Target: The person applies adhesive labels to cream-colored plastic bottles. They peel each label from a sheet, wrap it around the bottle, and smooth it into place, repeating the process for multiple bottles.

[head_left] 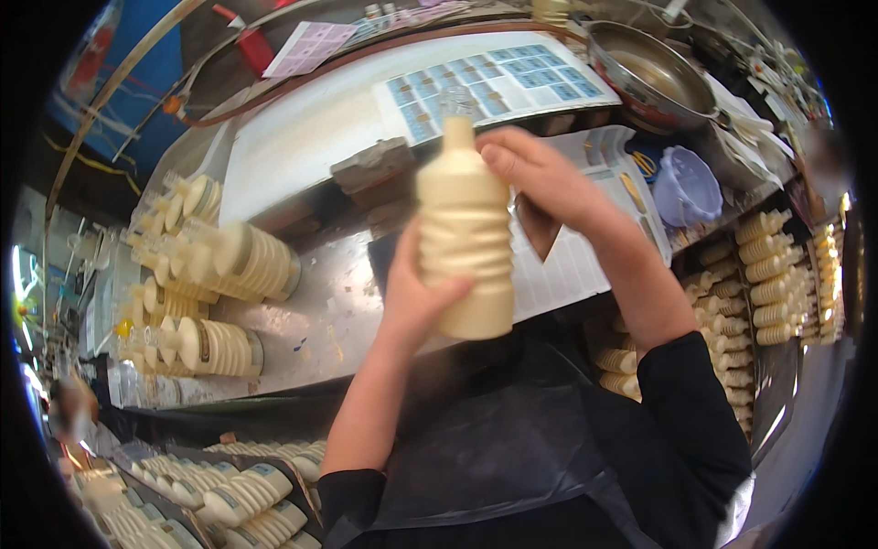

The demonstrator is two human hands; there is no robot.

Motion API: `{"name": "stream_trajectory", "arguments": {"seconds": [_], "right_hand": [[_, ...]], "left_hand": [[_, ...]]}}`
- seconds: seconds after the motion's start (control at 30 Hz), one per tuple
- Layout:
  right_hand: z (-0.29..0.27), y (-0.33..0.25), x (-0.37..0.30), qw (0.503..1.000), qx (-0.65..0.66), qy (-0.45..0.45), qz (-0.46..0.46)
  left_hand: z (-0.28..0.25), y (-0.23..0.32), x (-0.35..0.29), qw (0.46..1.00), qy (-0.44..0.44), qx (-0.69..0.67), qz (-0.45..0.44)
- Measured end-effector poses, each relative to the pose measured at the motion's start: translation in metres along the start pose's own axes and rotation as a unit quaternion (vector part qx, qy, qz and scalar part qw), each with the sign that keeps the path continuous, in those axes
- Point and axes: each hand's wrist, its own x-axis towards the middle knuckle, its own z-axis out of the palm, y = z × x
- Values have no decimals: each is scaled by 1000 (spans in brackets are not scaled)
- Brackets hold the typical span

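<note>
A cream-coloured bottle [465, 247] with a wavy, ribbed body and a clear cap [455, 101] stands nearly upright in front of me. My left hand [416, 284] is wrapped round its lower left side, thumb across the front. At the bottle's shoulder, close to the neck, is my right hand [530, 169] with its fingers bent together. A flat brown pointed piece [540, 227] sticks out below that hand and seems to be held in it; the grip itself is hidden. No label shows on the bottle's visible side.
A sheet of blue labels [494, 78] lies on the white board [311, 128], beside a grey block [370, 163]. Similar bottles [229, 261] lie on the left of the metal table. A purple bucket [686, 188] and metal basin [654, 73] are right. Racked bottles [247, 494] stand lower left.
</note>
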Motion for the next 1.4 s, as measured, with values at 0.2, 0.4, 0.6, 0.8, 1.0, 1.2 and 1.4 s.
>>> {"name": "stream_trajectory", "arguments": {"seconds": [0.2, 0.4, 0.6, 0.8, 1.0, 1.2, 1.4], "right_hand": [[74, 66, 40, 998, -36, -28, 35], [82, 103, 65, 985, 134, -86, 67], [76, 107, 63, 992, 89, -76, 52], [44, 89, 28, 993, -56, 19, 100], [-22, 152, -39, 895, -398, 199, -25], [-46, 170, -69, 838, -478, 264, 13], [-103, 190, -48, 782, -526, 299, 147]], "left_hand": [[-24, 6, 15, 980, 160, 110, -31], [-41, -13, 12, 971, 189, 137, -48], [-33, 0, 15, 966, 191, 156, -74], [-39, -5, 11, 971, 184, 133, -75], [-38, -10, 11, 962, 186, 181, -80], [-46, -22, 5, 961, 200, 187, -40], [-40, -19, 7, 965, 195, 176, -25]]}}
